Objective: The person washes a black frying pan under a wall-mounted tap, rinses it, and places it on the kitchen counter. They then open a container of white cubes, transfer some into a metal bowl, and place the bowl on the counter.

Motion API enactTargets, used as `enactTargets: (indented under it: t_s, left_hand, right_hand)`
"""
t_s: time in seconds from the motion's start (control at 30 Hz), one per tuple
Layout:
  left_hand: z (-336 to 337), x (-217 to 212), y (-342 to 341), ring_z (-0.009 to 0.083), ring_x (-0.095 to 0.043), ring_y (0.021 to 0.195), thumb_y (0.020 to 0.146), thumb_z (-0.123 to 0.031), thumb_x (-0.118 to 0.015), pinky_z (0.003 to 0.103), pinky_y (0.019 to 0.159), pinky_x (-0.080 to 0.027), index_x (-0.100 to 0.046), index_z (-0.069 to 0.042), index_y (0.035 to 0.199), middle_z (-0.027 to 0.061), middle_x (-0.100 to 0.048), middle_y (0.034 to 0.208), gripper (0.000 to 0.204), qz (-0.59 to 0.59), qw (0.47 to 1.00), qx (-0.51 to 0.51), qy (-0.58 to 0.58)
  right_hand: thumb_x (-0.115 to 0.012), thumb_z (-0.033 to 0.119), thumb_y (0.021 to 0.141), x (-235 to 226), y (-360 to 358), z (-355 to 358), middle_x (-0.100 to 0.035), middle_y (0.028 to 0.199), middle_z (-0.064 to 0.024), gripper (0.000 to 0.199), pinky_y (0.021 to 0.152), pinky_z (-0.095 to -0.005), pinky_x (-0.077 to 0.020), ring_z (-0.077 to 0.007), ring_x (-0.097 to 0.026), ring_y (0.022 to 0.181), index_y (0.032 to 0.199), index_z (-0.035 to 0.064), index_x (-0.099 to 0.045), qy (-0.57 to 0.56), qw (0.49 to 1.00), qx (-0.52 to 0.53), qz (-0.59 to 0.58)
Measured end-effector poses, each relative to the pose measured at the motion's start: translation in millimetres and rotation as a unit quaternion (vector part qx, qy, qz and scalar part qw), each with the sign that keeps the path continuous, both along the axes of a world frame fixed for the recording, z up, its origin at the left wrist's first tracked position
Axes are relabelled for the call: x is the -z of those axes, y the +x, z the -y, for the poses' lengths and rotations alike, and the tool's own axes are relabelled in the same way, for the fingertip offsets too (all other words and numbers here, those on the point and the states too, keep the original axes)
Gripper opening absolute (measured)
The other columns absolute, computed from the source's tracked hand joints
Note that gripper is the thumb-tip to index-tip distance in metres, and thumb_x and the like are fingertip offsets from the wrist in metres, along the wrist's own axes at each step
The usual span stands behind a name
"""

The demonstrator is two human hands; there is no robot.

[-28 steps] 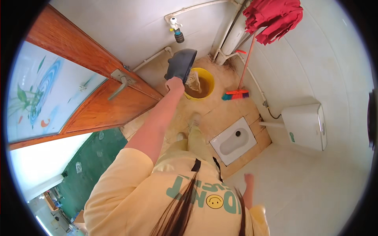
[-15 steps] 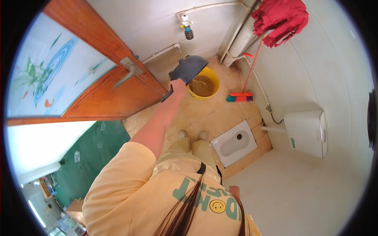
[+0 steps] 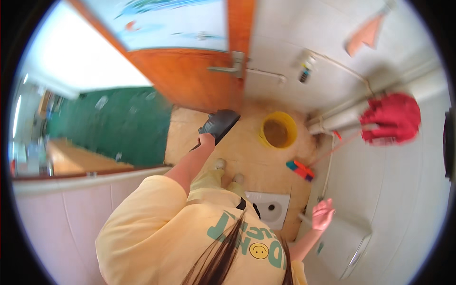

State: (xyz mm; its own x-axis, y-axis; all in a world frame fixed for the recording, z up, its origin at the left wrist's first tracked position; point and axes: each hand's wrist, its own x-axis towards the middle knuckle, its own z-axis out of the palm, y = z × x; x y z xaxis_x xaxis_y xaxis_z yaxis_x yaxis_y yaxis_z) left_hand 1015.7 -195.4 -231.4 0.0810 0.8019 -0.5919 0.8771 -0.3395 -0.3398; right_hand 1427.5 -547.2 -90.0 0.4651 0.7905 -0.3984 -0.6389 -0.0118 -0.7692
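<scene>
My left hand (image 3: 206,140) is closed round the handle of a black dustpan (image 3: 222,124), held out ahead of me near the wooden door. To the right of the dustpan stands a yellow bucket (image 3: 293,127) with brownish water in it, apart from my hand. My right hand (image 3: 323,214) is raised at the right with its fingers apart and a little bent, and nothing shows in it. Close by are the white squat toilet (image 3: 280,207) in the floor and the white cistern (image 3: 339,247) on the wall.
An orange and blue broom (image 3: 300,170) leans beside the right wall, under a red mop head (image 3: 392,118). The wooden door (image 3: 185,71) stands ajar, with green floor (image 3: 118,126) beyond the doorway. A pink cloth (image 3: 365,35) hangs near the wall tap (image 3: 305,69).
My view has turned left, so the door and bucket appear further right. The dustpan has moved away from over the bucket, still in my left hand. My right hand has risen into view.
</scene>
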Motion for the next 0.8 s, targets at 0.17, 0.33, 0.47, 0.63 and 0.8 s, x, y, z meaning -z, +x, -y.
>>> enactTargets:
  t_s: [0.17,0.33,0.47,0.63,0.8]
  left_hand:
    - [10,-24,-109,0.0231,-0.062,0.071,0.068,-0.01,-0.063,0.04,0.043,-0.047,-0.066,-0.01,0.083,0.0007,-0.064,0.085,0.015,-0.059,0.977,-0.203,-0.012]
    - [15,-15,-204,0.0223,-0.062,0.065,0.066,-0.012,-0.065,0.038,0.043,-0.046,-0.067,-0.011,0.083,-0.0011,-0.064,0.082,0.018,-0.091,0.942,-0.321,0.046]
    - [8,-43,-263,0.0223,-0.062,0.071,0.068,-0.01,-0.061,0.041,0.047,-0.047,-0.067,-0.009,0.084,0.0019,-0.064,0.082,0.016,-0.006,0.904,-0.424,0.059]
    - [3,-38,-316,0.0223,-0.062,0.078,0.065,-0.017,-0.064,0.042,0.054,-0.049,-0.067,-0.01,0.086,0.0054,-0.064,0.088,0.022,0.084,0.858,-0.494,0.118]
    - [-24,-20,-388,0.0214,-0.061,0.07,0.063,-0.027,-0.067,0.04,0.063,-0.048,-0.06,-0.004,0.091,0.0113,-0.061,0.08,0.037,0.367,0.759,-0.532,-0.081]
  right_hand:
    - [-0.049,0.02,0.076,156,-7,37,-0.061,0.073,-0.0176,0.022,0.057,-0.0363,-0.0485,-0.0254,-0.061,0.067,0.081,0.0007,-0.059,-0.496,0.784,-0.257,0.271]
    - [-0.05,0.021,0.078,291,72,-9,-0.057,0.064,-0.0123,0.022,0.041,-0.0297,-0.0408,-0.017,-0.054,0.05,0.07,0.0012,-0.056,-0.225,0.597,-0.37,0.676]
    - [-0.051,0.022,0.081,176,-12,-182,-0.057,0.075,-0.0115,0.021,0.057,-0.0308,-0.043,-0.018,-0.055,0.064,0.083,0.0013,-0.054,-0.299,0.595,-0.52,0.534]
    - [-0.048,0.024,0.086,-38,-151,-313,-0.057,0.088,-0.0056,0.024,0.067,-0.0335,-0.0459,-0.0194,-0.054,0.072,0.102,0.0073,-0.054,-0.067,0.926,-0.26,0.265]
    - [-0.055,0.015,0.081,63,-141,-317,-0.058,0.088,-0.0103,0.025,0.067,-0.0321,-0.0465,-0.0194,-0.057,0.076,0.105,0.0062,-0.052,-0.163,0.942,-0.285,0.068]
